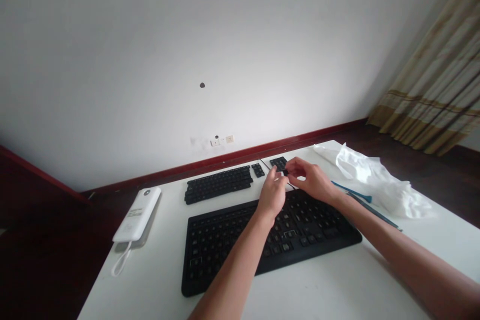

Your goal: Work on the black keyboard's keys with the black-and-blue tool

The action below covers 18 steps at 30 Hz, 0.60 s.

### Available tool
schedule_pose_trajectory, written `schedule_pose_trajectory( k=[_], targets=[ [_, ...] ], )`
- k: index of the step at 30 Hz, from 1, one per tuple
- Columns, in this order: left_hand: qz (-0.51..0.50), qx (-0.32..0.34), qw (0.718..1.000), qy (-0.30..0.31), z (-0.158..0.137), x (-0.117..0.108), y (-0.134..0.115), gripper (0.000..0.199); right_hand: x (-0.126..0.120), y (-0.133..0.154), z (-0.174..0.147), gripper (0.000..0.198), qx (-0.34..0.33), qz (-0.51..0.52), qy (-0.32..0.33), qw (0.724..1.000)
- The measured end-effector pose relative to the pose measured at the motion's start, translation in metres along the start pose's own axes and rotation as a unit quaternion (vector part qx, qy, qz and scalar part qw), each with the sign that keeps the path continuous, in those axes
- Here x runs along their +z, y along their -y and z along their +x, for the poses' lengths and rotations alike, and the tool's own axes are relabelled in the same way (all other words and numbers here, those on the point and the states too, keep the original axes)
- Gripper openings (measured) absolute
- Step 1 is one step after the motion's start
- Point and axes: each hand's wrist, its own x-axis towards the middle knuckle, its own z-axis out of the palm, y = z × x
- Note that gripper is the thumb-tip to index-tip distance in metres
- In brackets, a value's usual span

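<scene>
- Near the table's [337, 285] far edge, both hands meet above the near keyboard's [232, 245] back edge.
- The right hand [313, 180] pinches a small black keycap [285, 172] between fingertips.
- The left hand [272, 195] has curled fingers touching that keycap.
- A second keyboard [219, 184] lies beyond; a white power bank [137, 214] sits at the left edge.
</scene>
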Motion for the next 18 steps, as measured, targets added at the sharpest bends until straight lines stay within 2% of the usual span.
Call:
schedule_pose_trajectory(
  k=[2, 4, 6, 8, 11, 13, 15, 18],
  targets=[
    [0.101, 0.050, 0.993, -0.021, -0.009, -0.006, 0.000, 0.057, -0.012, -0.020, 0.005, 0.025, 0.047, -0.021, -0.012, 0.999],
    [0.181, 0.142, 0.973, -0.023, -0.026, -0.017, -0.002, 0.047, -0.025, -0.041, 0.010, 0.024, 0.097, -0.053, 0.003, 0.994],
    [0.240, 0.228, 0.943, -0.021, -0.048, -0.036, -0.007, 0.040, -0.034, -0.057, 0.012, 0.024, 0.137, -0.067, 0.021, 0.988],
    [0.300, 0.279, 0.911, -0.051, -0.072, -0.064, -0.009, 0.040, -0.039, -0.063, 0.011, 0.025, 0.155, -0.088, 0.025, 0.984],
    [0.376, 0.304, 0.869, -0.104, -0.099, -0.116, -0.006, 0.035, -0.038, -0.058, 0.010, 0.025, 0.155, -0.135, 0.026, 0.978],
    [0.397, 0.307, 0.852, -0.151, -0.107, -0.149, 0.000, 0.028, -0.036, -0.052, 0.009, 0.025, 0.157, -0.151, 0.038, 0.975],
    [0.391, 0.299, 0.845, -0.209, -0.109, -0.173, 0.007, 0.019, -0.034, -0.049, 0.009, 0.026, 0.159, -0.154, 0.042, 0.974],
    [0.353, 0.252, 0.854, -0.286, -0.105, -0.194, 0.013, 0.018, -0.036, -0.052, 0.009, 0.028, 0.158, -0.155, 0.029, 0.975]
  ],
)
